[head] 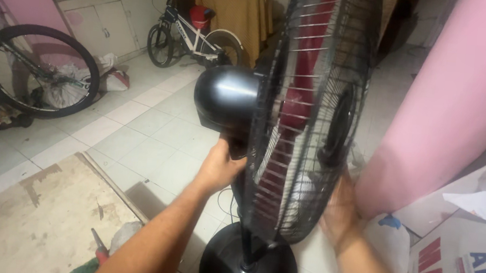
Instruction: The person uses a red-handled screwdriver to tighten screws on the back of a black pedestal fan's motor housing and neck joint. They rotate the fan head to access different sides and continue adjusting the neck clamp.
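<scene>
The stand fan (301, 112) rises right between my hands, its black wire cage (319, 73) turned edge-on to me with red blades (299, 94) showing through the bars. My left hand (220, 166) is closed around the neck just under the rounded black motor housing (226, 97), which bulges out above my knuckles. My right hand (339, 206) lies flat and open against the lower front of the cage, fingers spread over the wires. Below both wrists sits the fan's round black base (249, 269) on the white tiled floor (150, 128).

Just right of my right forearm lies a flattened cardboard box (459, 272), pale, with large red and blue block letters on its face, and a crumpled white sheet (477, 204) rests above it. A thick pink pillar (451, 96) stands beyond my right hand. Left of my left arm a worn wooden board (36, 218) covers the floor, with a red-handled tool (99, 248) near its edge. Farther off on the left side leans a black bicycle wheel (37, 72), and well past the fan a white bicycle (193, 32) stands by a yellowish cloth (225, 0).
</scene>
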